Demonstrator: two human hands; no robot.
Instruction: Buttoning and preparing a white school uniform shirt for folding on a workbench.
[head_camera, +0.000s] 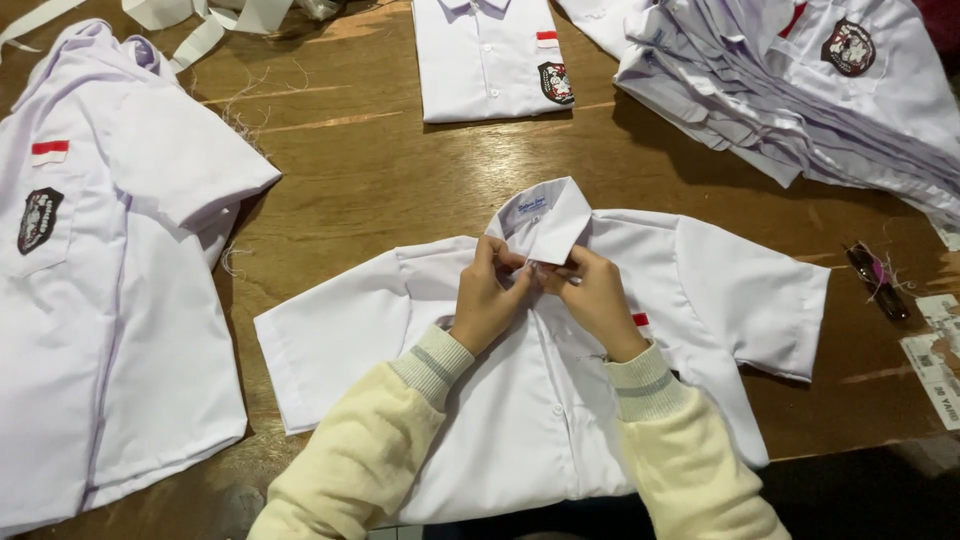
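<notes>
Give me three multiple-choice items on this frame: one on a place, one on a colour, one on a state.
1. Where do both hands meet on the spread white shirt?
A. at the hem
B. just below the collar
C. on a sleeve

2. What colour are the person's sweater sleeves?
A. cream
B. navy
C. green

3. How does the shirt under the hands lie?
A. folded into a square
B. hanging up
C. flat, sleeves spread

Answers: 1 B, the left hand and right hand pinch the front under the collar; 2 A, both cuffs are cream with a grey band; 3 C, it lies open on the wooden table.
</notes>
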